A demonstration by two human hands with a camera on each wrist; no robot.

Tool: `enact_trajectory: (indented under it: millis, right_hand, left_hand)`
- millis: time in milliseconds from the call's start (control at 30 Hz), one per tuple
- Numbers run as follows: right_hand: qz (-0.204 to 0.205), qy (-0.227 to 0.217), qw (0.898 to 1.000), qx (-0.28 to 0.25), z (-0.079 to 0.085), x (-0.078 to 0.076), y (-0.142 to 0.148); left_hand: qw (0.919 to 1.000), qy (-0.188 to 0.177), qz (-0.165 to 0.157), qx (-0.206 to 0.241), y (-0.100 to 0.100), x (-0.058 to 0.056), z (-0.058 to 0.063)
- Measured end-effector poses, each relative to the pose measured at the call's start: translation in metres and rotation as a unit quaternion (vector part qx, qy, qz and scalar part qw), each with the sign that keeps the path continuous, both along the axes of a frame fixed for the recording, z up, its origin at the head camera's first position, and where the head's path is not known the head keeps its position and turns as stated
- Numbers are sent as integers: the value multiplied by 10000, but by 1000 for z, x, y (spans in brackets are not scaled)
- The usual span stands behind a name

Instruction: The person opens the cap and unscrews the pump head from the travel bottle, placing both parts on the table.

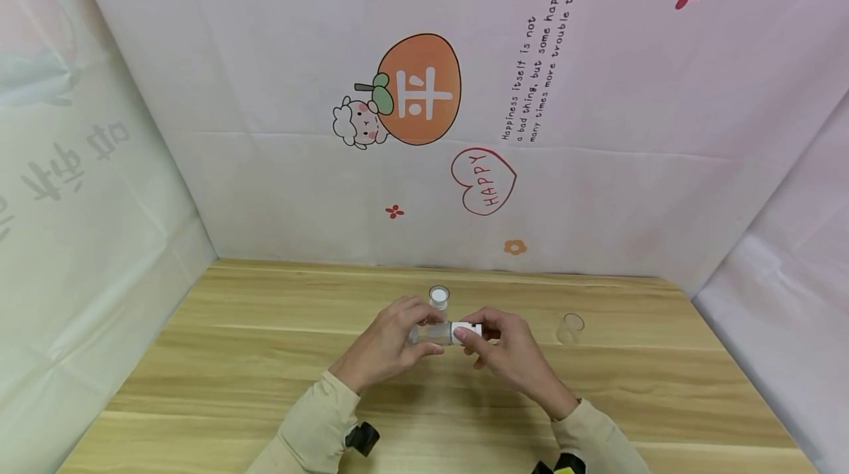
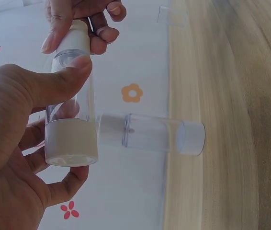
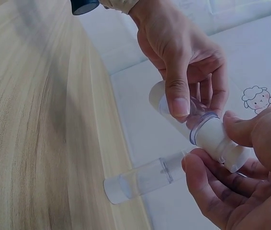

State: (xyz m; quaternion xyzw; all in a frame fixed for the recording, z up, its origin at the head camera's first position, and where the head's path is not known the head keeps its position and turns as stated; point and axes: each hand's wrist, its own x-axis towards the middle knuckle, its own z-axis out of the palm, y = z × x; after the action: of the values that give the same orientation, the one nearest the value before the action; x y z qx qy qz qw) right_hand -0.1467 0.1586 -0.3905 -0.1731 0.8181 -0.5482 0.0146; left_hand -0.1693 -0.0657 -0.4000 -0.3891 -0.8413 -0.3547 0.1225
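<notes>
A clear pump bottle (image 1: 434, 334) is held sideways above the table between both hands. My left hand (image 1: 391, 337) grips its transparent body, thumb on one side and fingers round the other. In the left wrist view the bottle's white base (image 2: 71, 142) shows below that thumb. At the opposite end, my right hand (image 1: 509, 356) pinches the white pump head (image 3: 217, 141) between thumb and fingers. A second clear bottle (image 2: 150, 134) with a white base and white top stands upright on the table just behind the hands.
A clear cap (image 1: 570, 329) stands on the wooden table (image 1: 265, 356), right of the hands. Printed white cloth (image 1: 298, 194) rises as a wall behind the table, with more cloth along the left and right sides.
</notes>
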Motion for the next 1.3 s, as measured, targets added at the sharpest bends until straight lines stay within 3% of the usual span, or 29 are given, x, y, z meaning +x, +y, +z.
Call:
enact_trajectory:
  millis: [233,633,1300]
  right_hand:
    - [-62,34,9999,-95,-1,0,-1]
    - [-104,127,9998,-141,-1,0,-1]
    - [-27,639,9977,232,-3,-1,3]
  left_hand:
    - [9997,-227,-17,-27,-1,0,2]
    - [9999,-131,21,-84,-1,0,3]
    - [9984,-403,-305,265,-2,-4,-1]
